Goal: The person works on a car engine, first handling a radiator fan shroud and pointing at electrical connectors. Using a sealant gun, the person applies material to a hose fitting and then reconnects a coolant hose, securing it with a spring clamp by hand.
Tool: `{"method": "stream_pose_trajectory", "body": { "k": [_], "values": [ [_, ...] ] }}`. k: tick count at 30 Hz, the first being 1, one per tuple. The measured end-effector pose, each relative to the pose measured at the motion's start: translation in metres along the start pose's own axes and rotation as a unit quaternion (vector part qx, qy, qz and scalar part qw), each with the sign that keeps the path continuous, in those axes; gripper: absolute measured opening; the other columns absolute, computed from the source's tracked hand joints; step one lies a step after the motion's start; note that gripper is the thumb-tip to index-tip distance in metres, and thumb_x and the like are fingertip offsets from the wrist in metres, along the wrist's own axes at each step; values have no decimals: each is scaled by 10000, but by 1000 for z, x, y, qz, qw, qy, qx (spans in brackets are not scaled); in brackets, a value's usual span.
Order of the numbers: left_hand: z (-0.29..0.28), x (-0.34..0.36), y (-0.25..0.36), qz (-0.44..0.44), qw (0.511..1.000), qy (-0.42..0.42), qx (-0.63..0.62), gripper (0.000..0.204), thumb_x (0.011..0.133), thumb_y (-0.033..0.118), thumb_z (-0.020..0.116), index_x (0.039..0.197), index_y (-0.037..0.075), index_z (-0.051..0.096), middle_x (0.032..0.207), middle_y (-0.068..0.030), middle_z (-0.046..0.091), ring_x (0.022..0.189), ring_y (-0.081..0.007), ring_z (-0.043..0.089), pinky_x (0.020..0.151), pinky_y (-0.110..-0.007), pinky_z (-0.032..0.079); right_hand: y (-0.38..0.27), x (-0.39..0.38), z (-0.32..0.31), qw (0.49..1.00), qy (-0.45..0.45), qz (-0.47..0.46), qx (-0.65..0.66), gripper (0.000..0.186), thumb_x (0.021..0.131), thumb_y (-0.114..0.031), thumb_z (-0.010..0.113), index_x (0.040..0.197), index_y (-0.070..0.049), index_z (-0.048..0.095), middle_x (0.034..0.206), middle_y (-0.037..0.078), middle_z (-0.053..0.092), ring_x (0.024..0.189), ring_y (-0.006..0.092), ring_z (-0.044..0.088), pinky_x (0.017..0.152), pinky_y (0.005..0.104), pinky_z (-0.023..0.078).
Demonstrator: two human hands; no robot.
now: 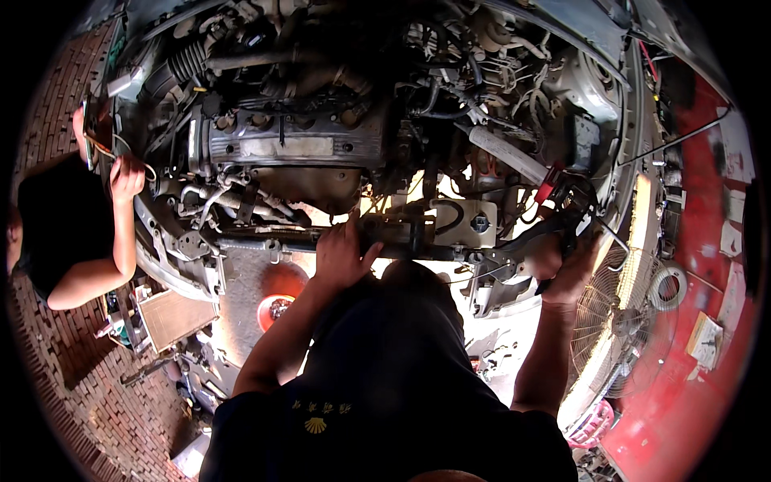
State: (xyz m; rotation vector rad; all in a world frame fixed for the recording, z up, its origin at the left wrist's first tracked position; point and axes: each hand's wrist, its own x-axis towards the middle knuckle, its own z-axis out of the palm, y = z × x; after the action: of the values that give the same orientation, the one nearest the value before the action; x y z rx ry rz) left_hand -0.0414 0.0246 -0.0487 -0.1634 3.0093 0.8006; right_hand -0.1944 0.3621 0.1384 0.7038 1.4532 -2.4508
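Front crossbar [249, 243] runs just in front of the engine [337, 151], and the left hand [344, 251] lies on it there, fingers mostly straight and thumb spread, not visibly wrapped around anything. The right hand [569, 273] is well to the right of the engine, near the bar's right end and close to dark hardware [572, 205]; it is foreshortened and partly shadowed, so whether it closes on something I cannot tell. Good handling here, I judge, means using the left palm as a steady brace, keeping its fingertips out of gaps on the engine side, and letting the right hand work gently by feel, since its spot is poorly lit. A pale tube [506, 153] with a red collar [548, 185] slants to the right of the engine and could be knocked. Left of the engine, a co-worker's hand [127, 178] is raised beside the bay, so any push should be slow.
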Motion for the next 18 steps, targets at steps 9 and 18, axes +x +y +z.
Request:
{"method": "stream_pose_trajectory", "body": {
  "k": [9, 18],
  "values": [
    [-4, -1, -1, -15, 999, -34, -8, 876, 972, 593, 632, 1466, -110, 460, 1075, -262, 712, 978, -425, 697, 889, -499, 548, 25, 25, 27, 959, -269, 28, 87, 762, 1096, -649, 404, 1436, 16, 556, 573, -55, 358, 423, 61, 261, 451, 239, 223],
    [-7, -3, 2, -23, 999, -19, -38, 848, 954, 561, 673, 1469, -76, 452, 1016, -254, 694, 926, -428, 683, 866, -516, 542, 81, 105, 202, 889, -384, 251, -1, 626, 1091, -540, 541, 1346, 23, 642, 527, -85, 415, 437, 71, 380, 469, 245, 305]
  ]
}}
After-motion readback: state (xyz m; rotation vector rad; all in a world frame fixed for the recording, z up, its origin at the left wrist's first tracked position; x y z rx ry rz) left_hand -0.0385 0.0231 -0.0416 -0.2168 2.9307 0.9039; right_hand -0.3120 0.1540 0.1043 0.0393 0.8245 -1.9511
